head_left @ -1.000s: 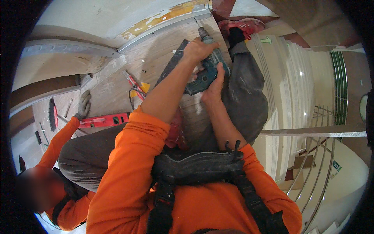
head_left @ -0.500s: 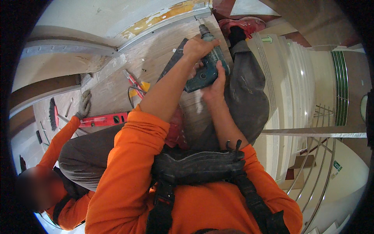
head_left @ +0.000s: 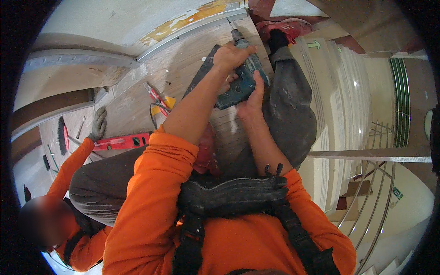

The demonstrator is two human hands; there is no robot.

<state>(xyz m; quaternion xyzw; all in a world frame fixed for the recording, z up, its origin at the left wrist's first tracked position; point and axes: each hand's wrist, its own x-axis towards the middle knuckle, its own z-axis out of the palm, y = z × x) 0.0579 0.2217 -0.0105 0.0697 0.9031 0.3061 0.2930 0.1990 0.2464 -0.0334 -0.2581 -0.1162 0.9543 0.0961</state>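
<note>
A dark teal power drill (head_left: 250,68) lies nearly level over the wooden board, its chuck and thin bit (head_left: 230,23) facing the far wall. The bit's tip is at the end of a metal track (head_left: 195,30); whether it touches is too small to tell. My left hand (head_left: 231,57) is closed over the front of the drill's body, just behind the chuck. Around the rear and handle my right hand (head_left: 252,101) is closed, with the thumb up along the drill's side. The handle's lower part shows between both hands.
On the wood-look board (head_left: 133,103) lie a red spirit level (head_left: 121,141), a brush (head_left: 62,135), a red-handled tool (head_left: 156,98) and a dark flat strip (head_left: 201,71). A co-worker's gloved hand (head_left: 99,123) rests near the level. Stacked white panels (head_left: 346,119) stand right of my leg.
The drill's chuck and bit have shifted slightly left, and my left hand has moved with them. Both hands keep their hold; the co-worker's hand is nearly still.
</note>
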